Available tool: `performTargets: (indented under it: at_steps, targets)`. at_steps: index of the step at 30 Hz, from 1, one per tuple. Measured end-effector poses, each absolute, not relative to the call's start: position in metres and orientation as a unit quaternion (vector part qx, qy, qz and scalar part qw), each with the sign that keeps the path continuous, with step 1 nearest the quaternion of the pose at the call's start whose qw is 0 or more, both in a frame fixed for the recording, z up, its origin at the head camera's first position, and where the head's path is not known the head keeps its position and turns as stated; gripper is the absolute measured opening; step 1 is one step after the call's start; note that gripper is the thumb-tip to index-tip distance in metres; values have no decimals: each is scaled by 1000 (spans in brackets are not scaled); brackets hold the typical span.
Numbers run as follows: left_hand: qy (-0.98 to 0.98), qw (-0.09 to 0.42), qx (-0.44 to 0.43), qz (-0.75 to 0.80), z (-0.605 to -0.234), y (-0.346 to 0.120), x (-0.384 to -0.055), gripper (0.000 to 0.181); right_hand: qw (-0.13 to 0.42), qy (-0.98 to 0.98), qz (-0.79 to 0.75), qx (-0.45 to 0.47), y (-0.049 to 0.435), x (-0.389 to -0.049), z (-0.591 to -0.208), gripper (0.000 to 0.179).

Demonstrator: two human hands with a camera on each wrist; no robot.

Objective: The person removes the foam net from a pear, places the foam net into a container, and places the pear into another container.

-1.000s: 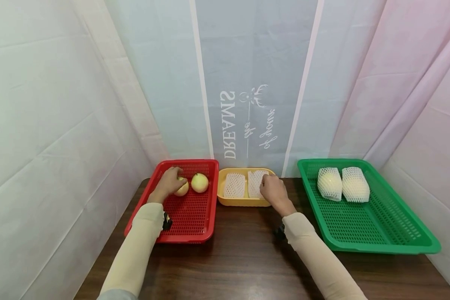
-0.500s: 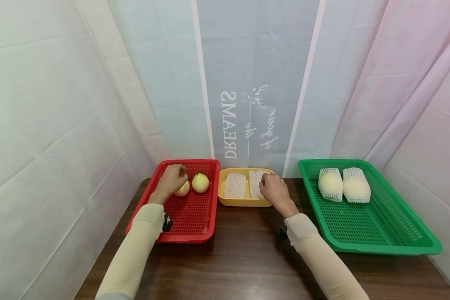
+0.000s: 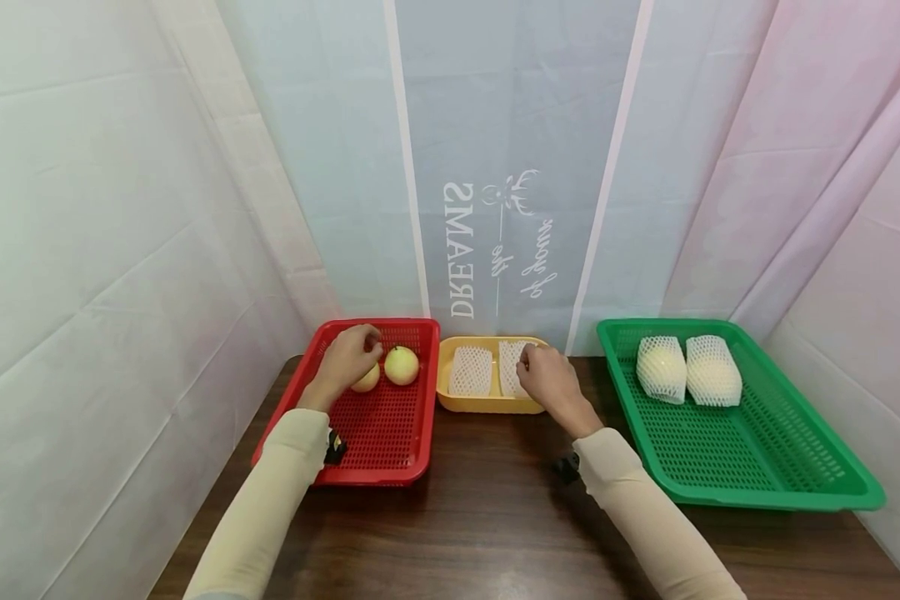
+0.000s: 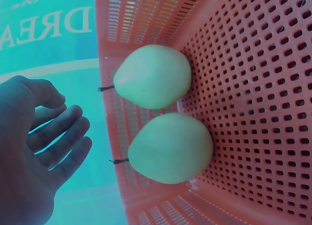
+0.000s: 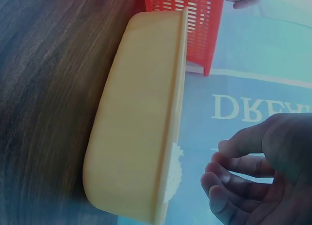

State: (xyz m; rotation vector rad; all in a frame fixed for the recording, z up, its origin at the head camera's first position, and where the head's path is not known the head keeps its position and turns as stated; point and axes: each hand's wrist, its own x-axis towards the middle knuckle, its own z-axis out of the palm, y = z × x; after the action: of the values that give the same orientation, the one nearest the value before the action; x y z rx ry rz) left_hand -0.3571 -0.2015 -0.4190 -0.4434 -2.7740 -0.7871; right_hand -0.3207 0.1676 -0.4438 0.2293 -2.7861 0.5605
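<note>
My left hand (image 3: 347,360) hovers over the red basket (image 3: 390,477), its fingers loosely bent and holding nothing. Beneath it lie two pale yellow-green pears (image 4: 155,77), side by side with stems pointing the same way in the left wrist view; in the head view the hand partly covers the nearer pear (image 3: 366,380). My right hand (image 3: 550,378) is held above the right end of a yellow tray (image 3: 491,406). Its fingers curl loosely around nothing in the right wrist view. Two flat white foam nets (image 3: 470,372) lie in that tray, one partly hidden by the hand.
On the right stands a green basket (image 3: 772,497) with two pears in white foam nets (image 3: 661,371) at its back. All containers rest on a dark wooden table (image 3: 487,508). Light fabric curtains (image 3: 510,125) close off the back and sides.
My left hand has risen slightly and drifted right above the pears. The right hand stays almost in place over the yellow tray. Pears and nets have not moved.
</note>
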Motion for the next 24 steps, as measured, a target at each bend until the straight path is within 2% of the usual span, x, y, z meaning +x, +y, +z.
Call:
performTargets:
  at_steps: [11,24]
  targets:
    - [-938,128,-168,-274,-412,-186,-347,25,162,-965,183,91,169,-308,-434,13]
    - [-934,127,-187,-278,-398,-168,-339,26,163,-965,181,98,171,-293,-416,13]
